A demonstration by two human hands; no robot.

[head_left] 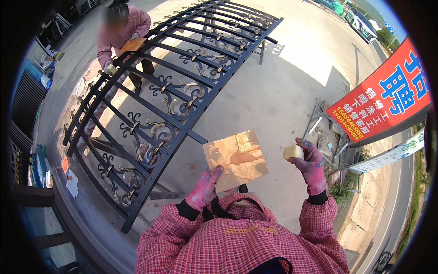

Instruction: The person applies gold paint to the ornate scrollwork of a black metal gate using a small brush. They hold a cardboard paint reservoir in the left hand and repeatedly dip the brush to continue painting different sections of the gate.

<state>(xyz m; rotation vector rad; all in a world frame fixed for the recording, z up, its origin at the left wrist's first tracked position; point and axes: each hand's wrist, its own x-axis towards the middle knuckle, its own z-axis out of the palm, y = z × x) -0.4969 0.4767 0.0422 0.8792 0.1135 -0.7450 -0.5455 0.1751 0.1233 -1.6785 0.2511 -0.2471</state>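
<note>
My left hand [205, 187] grips the lower left edge of a square piece of cardboard [244, 146], thumb on top. A wet-looking brown smear and golden streaks mark its face. Off to the right, my right hand [312, 171] pinches a pale yellow sponge block [291, 152] between thumb and fingers, apart from the cardboard. Ahead and to the left of both hands lies a long black metal railing panel [188, 130], raised on supports. Its scrollwork and leaf ornaments [159, 132] carry gold colouring. Neither hand touches the panel.
Across the panel, a co-worker [137, 22] bends over it, holding an orange-brown board [133, 44] and a pale block [111, 69]. A red banner [372, 98] and metal framing [315, 119] stand at right, beside a road [401, 182]. Dark beams [34, 196] edge the lower left.
</note>
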